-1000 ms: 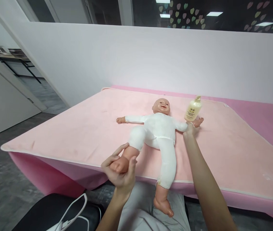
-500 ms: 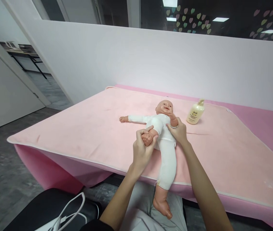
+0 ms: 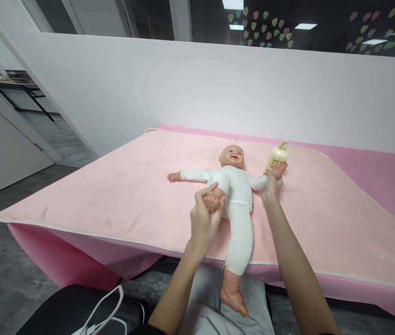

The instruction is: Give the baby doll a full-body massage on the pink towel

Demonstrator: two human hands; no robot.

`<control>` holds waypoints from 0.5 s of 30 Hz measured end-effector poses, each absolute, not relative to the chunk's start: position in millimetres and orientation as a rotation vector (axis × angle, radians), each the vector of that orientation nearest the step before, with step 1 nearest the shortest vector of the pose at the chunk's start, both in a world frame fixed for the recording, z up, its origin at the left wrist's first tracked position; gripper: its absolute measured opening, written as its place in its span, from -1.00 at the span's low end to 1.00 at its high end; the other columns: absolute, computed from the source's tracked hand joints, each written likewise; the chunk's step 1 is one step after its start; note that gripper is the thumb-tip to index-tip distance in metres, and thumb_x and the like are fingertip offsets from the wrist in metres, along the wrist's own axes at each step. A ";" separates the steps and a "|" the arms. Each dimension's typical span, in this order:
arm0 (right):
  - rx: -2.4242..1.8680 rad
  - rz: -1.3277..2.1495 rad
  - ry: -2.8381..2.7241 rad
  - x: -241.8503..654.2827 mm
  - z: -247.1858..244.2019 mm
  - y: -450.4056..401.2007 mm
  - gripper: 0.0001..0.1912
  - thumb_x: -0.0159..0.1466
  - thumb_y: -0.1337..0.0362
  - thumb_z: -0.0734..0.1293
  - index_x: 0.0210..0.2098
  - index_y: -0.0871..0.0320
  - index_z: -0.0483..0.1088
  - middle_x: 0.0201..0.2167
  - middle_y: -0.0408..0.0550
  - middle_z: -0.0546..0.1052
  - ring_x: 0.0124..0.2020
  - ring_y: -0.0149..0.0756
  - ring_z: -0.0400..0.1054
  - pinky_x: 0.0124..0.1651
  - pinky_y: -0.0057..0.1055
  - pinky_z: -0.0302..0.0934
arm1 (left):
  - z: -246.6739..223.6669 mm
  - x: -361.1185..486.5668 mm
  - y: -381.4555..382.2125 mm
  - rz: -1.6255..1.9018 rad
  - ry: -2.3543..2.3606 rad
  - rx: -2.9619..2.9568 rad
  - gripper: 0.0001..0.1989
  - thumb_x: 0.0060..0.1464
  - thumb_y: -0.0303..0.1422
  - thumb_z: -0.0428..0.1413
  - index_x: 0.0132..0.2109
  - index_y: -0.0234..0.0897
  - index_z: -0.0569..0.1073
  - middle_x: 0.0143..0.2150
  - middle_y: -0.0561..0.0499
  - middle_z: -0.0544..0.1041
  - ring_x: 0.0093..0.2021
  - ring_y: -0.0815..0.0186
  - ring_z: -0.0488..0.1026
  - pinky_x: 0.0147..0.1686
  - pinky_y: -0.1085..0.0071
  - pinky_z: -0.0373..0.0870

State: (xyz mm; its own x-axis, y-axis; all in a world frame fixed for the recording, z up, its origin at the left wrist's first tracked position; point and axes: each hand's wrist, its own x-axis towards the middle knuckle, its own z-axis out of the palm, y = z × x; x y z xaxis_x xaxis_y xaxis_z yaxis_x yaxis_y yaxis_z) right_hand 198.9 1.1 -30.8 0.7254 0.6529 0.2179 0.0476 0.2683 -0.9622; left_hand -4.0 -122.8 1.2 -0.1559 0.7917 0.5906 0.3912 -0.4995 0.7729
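A baby doll (image 3: 240, 186) in a white cloth suit lies on its back on a pink blanket (image 3: 131, 186), its head toward the wall. My left hand (image 3: 206, 214) is closed around the doll's foot (image 3: 213, 199), with that leg bent up over the body. With my right hand (image 3: 273, 185) I grip the doll's arm near its hand (image 3: 279, 169), stretched out to the right. Right behind that hand stands a pale yellow pump bottle (image 3: 277, 156). The doll's other leg lies straight, its foot (image 3: 232, 294) hanging past the blanket's front edge.
A white wall (image 3: 218, 88) rises behind the blanket. At the lower left, a white cable (image 3: 105, 307) lies on a black chair (image 3: 61, 309). Farther off at the left is a black-legged table (image 3: 26, 88) beyond a doorway.
My right hand has moved the doll's arm from over its chest out to the right, in front of the bottle. My left hand still holds the foot. The view has shifted slightly.
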 end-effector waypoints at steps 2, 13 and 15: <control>-1.297 0.375 -0.950 179.6 -22.7 -9.8 -0.68 -0.03 0.16 0.27 -0.30 0.19 0.31 -0.47 -0.14 0.38 -0.41 -0.34 0.26 -0.36 -0.41 0.19 | 4.8 0.1 -99.3 1.602 1.374 1.749 -0.75 0.11 -0.29 0.04 -0.10 -0.25 0.19 0.01 -0.20 0.44 -0.13 0.21 0.48 -0.20 0.28 0.44; -1.415 0.387 -0.972 167.1 -22.4 -14.6 -0.83 -0.08 0.23 0.28 -0.48 0.15 0.28 -0.56 -0.17 0.36 -0.49 -0.34 0.24 -0.42 -0.40 0.18 | -2.1 -9.2 -140.5 1.774 1.272 1.771 -0.74 0.08 -0.36 0.08 -0.14 -0.23 0.15 0.02 -0.20 0.42 0.03 0.16 0.39 -0.14 0.25 0.43; -1.336 0.495 -0.650 183.4 -30.5 -3.0 -0.81 -0.09 0.25 0.26 -0.45 0.17 0.28 -0.53 -0.16 0.36 -0.50 -0.34 0.25 -0.44 -0.38 0.22 | -3.1 -15.0 -164.6 1.900 1.221 1.771 -0.71 0.05 -0.43 0.10 -0.15 -0.23 0.13 -0.03 -0.16 0.45 0.00 0.13 0.42 -0.19 0.23 0.47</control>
